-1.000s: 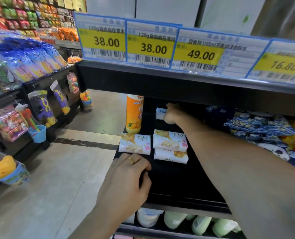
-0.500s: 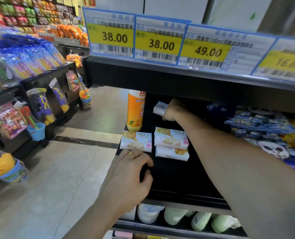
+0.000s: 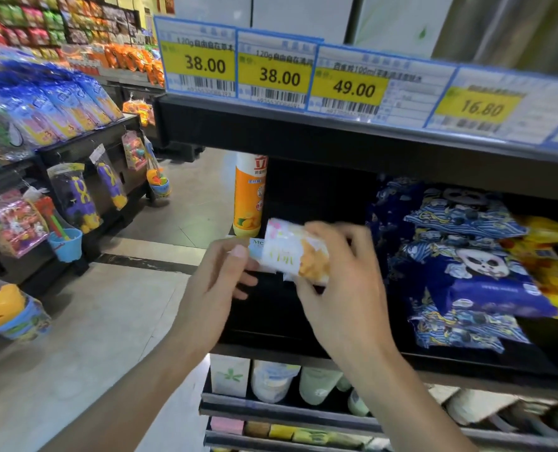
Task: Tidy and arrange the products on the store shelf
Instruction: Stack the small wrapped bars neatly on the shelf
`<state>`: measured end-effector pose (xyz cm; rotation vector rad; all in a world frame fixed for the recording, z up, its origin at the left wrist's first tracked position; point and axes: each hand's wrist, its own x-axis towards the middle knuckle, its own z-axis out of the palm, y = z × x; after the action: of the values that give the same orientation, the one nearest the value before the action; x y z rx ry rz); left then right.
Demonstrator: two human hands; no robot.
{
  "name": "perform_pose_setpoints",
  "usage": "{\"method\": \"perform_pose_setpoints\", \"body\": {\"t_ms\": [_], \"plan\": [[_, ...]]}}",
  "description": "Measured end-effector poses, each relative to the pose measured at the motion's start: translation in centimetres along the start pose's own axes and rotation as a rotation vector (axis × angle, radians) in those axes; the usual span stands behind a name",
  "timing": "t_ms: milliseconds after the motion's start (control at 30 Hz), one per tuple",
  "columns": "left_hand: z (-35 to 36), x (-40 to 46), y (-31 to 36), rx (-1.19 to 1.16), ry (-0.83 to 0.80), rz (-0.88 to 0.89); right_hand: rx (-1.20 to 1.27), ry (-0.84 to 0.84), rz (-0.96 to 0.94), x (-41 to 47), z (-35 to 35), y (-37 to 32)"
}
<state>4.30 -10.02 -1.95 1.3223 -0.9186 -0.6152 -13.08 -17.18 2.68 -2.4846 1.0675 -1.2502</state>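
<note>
White-orange soap pack (image 3: 295, 254) tilted, blurred, held above black shelf (image 3: 271, 321), near orange bottle (image 3: 249, 194).

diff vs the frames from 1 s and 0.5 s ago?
The right hand came forward from the back of the shelf and now grips a soap pack. The left hand left the shelf edge and pinches a second pack. Soaps formerly lying on the shelf aren't visible. The orange bottle and blue panda bags are unmoved.

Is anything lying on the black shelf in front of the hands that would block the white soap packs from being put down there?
Nothing visible does. The right hand and left hand hold the white soap packs over bare black shelf. The orange bottle stands behind to the left, the blue panda-print bags to the right.
</note>
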Motion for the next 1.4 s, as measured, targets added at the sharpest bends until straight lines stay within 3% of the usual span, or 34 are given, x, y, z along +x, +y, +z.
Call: {"method": "perform_pose_setpoints", "body": {"t_ms": [100,200,300,433,500,600,800,933,1133,1400], "plan": [[0.4,0.1,0.6,-0.046,-0.153,-0.075,0.122,-0.094,-0.031,-1.7,0.4,1.2],[1.0,0.0,0.4,-0.062,-0.189,-0.101,0.215,-0.185,-0.030,-2.6,0.9,2.3],[0.9,-0.3,0.1,-0.118,-0.177,-0.100,0.398,-0.232,0.104,-3.5,1.1,3.2],[0.6,-0.2,0.2,-0.139,-0.186,-0.113,0.851,-0.267,0.366,-3.2,0.5,3.6],[0.6,-0.1,0.2,-0.131,-0.206,-0.102,0.946,-0.325,0.402,-2.7,0.2,3.7],[0.7,-0.4,0.0,-0.119,-0.224,-0.093,0.954,-0.365,0.422,-2.4,0.2,3.7],[0.6,0.2,-0.6,-0.120,-0.264,-0.112,1.070,-0.284,0.562,-2.3,0.0,4.5],[0.9,-1.4,-1.1,0.122,-0.202,0.164,1.134,-0.320,0.633,-2.0,-0.2,4.8],[1.2,-1.3,-1.0,0.308,-0.243,0.336,1.091,-0.388,0.670,-1.6,0.0,4.6],[0.9,-1.1,-0.7,0.214,-0.234,0.281,1.074,-0.429,0.689,-1.2,0.2,4.1]]}}
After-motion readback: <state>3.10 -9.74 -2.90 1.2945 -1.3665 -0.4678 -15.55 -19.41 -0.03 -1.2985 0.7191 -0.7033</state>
